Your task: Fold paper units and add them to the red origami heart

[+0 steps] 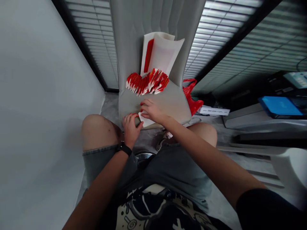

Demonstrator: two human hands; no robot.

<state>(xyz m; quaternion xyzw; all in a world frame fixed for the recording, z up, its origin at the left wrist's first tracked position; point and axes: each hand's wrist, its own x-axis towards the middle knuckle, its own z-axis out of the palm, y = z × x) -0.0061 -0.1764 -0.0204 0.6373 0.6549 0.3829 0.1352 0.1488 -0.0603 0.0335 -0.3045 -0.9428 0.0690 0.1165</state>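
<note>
White paper slip (145, 120) pinched on grey chair seat (165, 105)

The slip lies slantwise at the seat's near edge, its long axis running from far left to near right. The right hand (151, 111) sits closest, closed with its fingertips on the slip's upper edge. The left hand (130, 128), wearing a black wristband (124, 149), curls shut against the left end. Beyond, crisp red-tipped folded paper pieces (146, 83) form a jagged row on the seat. Smooth white-and-red sheets (160, 52) lean against the ribbed backrest (127, 28), and a crumpled red plastic bag (190, 99) shines beside the chair.
</note>
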